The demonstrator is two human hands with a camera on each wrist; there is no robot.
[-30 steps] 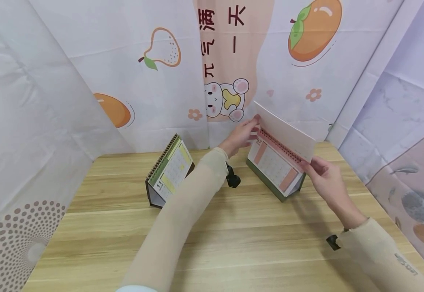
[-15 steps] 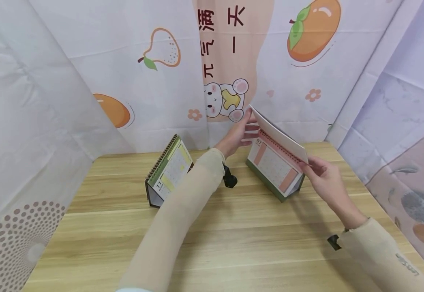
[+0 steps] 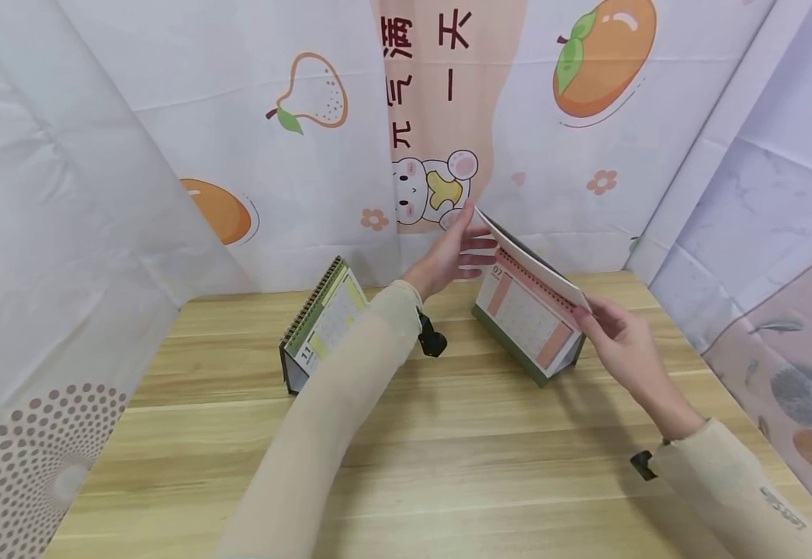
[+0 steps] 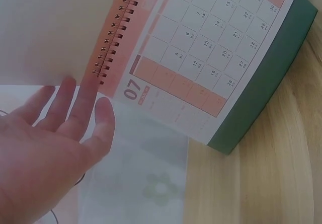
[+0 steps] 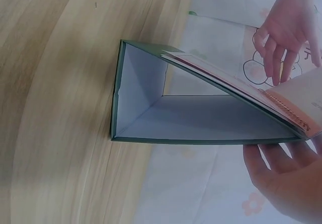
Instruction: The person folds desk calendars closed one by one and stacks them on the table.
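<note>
A desk calendar (image 3: 523,320) with a pink month page marked 07 and a green base stands at the right of the table. Above its spiral binding (image 4: 113,32), a raised whitish leaf (image 3: 535,265) is tilted forward. My left hand (image 3: 448,256) is at the leaf's left end, fingers spread and fairly straight; it touches or nearly touches the leaf's corner. At the calendar's top right corner my right hand (image 3: 622,341) pinches, thumb in front and fingers (image 5: 256,166) behind the stand. The stand's hollow triangular side (image 5: 191,116) shows in the right wrist view.
Another desk calendar (image 3: 329,322), green and yellow and marked 11, stands to the left, partly covered by my left sleeve (image 3: 336,411). The wooden table (image 3: 483,466) meets a printed cloth backdrop (image 3: 322,178) behind both calendars.
The raised leaf has tipped forward and lower, its dark back edge now showing. My left hand has shifted slightly left and its fingers have spread. The right hand has stayed at the corner.
</note>
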